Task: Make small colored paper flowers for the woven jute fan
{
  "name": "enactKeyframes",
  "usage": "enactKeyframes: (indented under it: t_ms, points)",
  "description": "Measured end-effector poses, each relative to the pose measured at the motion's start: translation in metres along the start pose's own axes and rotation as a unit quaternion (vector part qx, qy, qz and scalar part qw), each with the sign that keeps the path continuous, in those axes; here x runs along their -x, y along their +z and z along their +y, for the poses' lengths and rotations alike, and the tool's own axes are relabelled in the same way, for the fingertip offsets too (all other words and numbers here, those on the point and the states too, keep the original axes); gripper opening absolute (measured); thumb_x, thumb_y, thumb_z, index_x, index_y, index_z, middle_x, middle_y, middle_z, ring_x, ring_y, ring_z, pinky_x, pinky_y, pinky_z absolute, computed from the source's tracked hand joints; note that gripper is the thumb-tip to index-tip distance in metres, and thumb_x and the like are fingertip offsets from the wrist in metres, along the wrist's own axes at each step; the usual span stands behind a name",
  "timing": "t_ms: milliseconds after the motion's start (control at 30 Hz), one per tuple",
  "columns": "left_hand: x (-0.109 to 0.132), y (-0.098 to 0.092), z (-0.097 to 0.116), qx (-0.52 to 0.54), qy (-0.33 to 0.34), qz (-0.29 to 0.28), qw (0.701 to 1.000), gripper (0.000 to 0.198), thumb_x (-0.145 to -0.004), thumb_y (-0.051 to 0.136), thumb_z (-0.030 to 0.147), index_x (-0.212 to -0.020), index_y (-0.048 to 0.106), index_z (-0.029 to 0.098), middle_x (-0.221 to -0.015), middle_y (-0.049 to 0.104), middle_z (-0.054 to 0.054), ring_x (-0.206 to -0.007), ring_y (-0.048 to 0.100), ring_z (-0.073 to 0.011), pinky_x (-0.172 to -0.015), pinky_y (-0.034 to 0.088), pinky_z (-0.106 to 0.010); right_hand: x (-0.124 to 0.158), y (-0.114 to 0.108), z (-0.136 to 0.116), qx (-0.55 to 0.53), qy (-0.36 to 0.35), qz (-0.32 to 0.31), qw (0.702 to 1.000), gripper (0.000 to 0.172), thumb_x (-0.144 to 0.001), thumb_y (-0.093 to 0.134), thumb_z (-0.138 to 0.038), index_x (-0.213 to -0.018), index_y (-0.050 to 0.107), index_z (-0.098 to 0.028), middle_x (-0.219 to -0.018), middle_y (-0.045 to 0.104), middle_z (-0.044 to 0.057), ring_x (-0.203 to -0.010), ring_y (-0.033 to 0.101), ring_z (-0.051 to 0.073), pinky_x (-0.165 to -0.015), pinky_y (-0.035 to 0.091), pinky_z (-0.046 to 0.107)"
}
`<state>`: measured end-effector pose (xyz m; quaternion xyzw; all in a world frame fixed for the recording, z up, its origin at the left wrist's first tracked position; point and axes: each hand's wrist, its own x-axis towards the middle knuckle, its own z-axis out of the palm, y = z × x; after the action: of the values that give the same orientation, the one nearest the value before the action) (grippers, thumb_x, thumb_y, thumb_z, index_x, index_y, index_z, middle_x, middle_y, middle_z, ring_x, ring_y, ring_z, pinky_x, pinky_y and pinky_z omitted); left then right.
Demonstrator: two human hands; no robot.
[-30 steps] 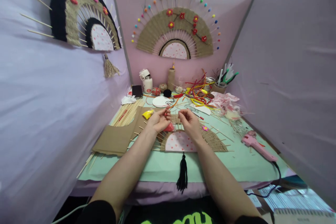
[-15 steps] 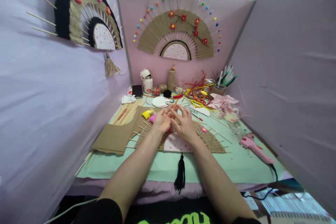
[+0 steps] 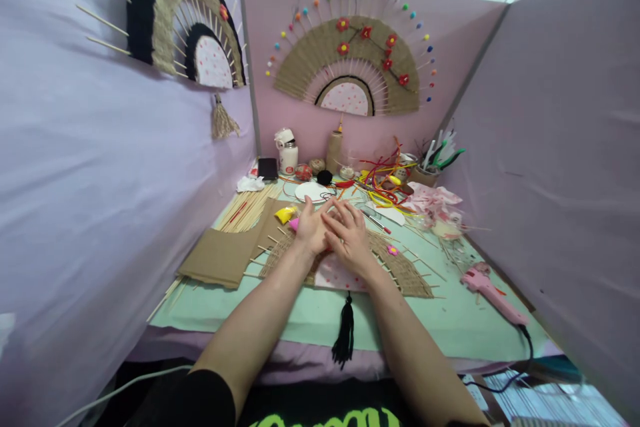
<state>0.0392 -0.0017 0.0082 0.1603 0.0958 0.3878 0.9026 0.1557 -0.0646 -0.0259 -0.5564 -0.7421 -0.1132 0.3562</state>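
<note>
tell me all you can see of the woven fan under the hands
The tan, woven-fibre half-round fan lies flat on the pale green tabletop, straight edge towards the camera. Thin pale sticks jut from its rim. It bears a pink-dotted whitish half-disc, a pink flower and a black tassel. The left hand and right hand partly hide it; contact is unclear.

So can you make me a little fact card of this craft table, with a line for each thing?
Left hand: palm up, above the fan
Right hand: fingers over the left palm; anything between is hidden
Fan: tan and woven, with a spotted middle, lying on the table
Flower: pink, on the fan's right part
Tassel: black, at the fan's straight edge
Yellow packet: beyond the fan, to the left
Glue gun: pink, on the table's right side
</note>
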Motion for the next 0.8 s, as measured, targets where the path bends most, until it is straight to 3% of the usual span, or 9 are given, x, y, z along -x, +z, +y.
enactKeyframes:
  t_ms: [133,233,367,533,700,800]
  points:
    - [0.000,0.000,0.000,0.020,0.047,0.002,0.999,0.078,-0.088,0.026,0.067,-0.140,0.037,0.009,-0.133,0.053,-0.023,-0.117,0.058,-0.0288,-0.093,0.050,-0.043,0.000,0.001,0.000,0.004,0.009,0.021,1.000,0.040,-0.096,0.038,-0.040,-0.127,0.059,-0.027,-0.149,0.039,0.006,-0.135,0.029,0.028,-0.112,0.021,0.054]
    - [0.002,0.000,0.000,0.016,0.007,-0.016,1.000,0.080,-0.088,0.027,0.068,-0.139,0.038,0.008,-0.134,0.052,-0.024,-0.117,0.058,-0.0289,-0.092,0.050,-0.043,0.000,0.001,0.001,0.003,0.010,0.022,1.000,0.042,-0.095,0.039,-0.041,-0.129,0.057,-0.025,-0.150,0.038,0.007,-0.136,0.028,0.028,-0.112,0.022,0.054]
    - [0.002,0.000,0.001,0.033,0.052,0.014,0.998,0.078,-0.088,0.028,0.067,-0.139,0.039,0.009,-0.133,0.054,-0.022,-0.118,0.058,-0.0262,-0.090,0.052,-0.037,0.000,0.000,0.001,-0.011,0.009,0.016,1.000,0.040,-0.096,0.038,-0.041,-0.127,0.059,-0.026,-0.148,0.041,0.006,-0.135,0.030,0.028,-0.111,0.022,0.055]
    - [-0.004,-0.003,-0.007,0.006,0.007,0.029,1.000,0.071,-0.091,0.027,0.062,-0.131,0.049,0.007,-0.125,0.061,-0.022,-0.112,0.061,-0.0274,-0.093,0.050,-0.040,-0.001,0.003,-0.001,-0.055,0.004,-0.010,0.998,0.041,-0.095,0.038,-0.044,-0.127,0.060,-0.028,-0.150,0.038,0.005,-0.137,0.029,0.028,-0.112,0.020,0.055]
    - [-0.008,-0.005,-0.014,0.004,0.021,0.089,0.996,0.063,-0.095,0.027,0.052,-0.125,0.055,0.004,-0.111,0.068,-0.018,-0.099,0.067,-0.0206,-0.089,0.051,-0.029,0.001,0.007,0.003,-0.119,0.036,-0.019,0.992,0.048,-0.096,0.036,-0.047,-0.139,0.046,-0.030,-0.152,0.035,0.006,-0.140,0.029,0.026,-0.114,0.015,0.055]
    - [-0.006,-0.004,-0.013,0.008,0.021,0.102,0.995,0.060,-0.096,0.028,0.049,-0.126,0.055,0.005,-0.105,0.070,-0.017,-0.093,0.068,-0.0196,-0.084,0.053,-0.028,0.001,0.008,0.007,-0.118,0.030,-0.024,0.992,0.045,-0.096,0.037,-0.045,-0.135,0.051,-0.030,-0.149,0.039,0.006,-0.139,0.029,0.026,-0.114,0.015,0.055]
